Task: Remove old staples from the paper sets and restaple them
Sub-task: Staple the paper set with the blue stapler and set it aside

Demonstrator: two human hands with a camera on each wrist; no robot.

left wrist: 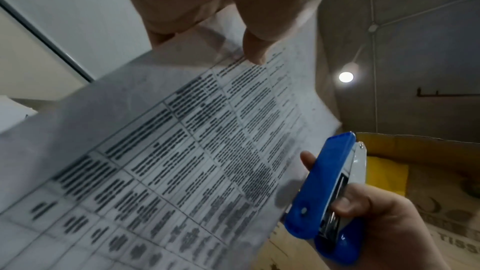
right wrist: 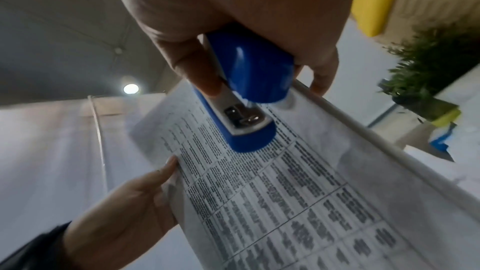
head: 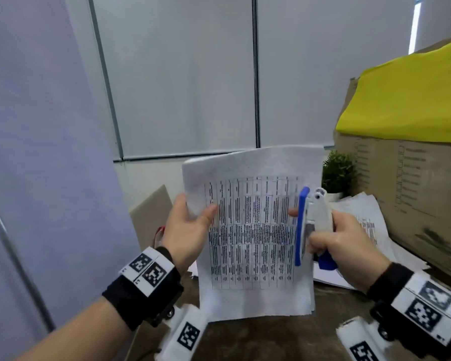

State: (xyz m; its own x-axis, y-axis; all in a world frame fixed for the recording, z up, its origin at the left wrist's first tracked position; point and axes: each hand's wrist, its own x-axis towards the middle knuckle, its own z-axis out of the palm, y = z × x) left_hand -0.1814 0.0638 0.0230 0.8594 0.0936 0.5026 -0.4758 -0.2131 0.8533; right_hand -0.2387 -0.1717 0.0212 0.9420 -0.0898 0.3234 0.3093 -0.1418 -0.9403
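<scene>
Blue stapler (head: 303, 225) clasped in right hand (head: 341, 246), left hand (head: 186, 225) grip pinching upright paper set (head: 253, 230)

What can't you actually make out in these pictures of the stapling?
- The table text on the paper set: blurred in every view.
- Any staple, old or new: too small to find.
- Left hand fingers: hidden behind the sheets in the head view.
- Papers on the desk: partly hidden by the right hand and stapler.
</scene>
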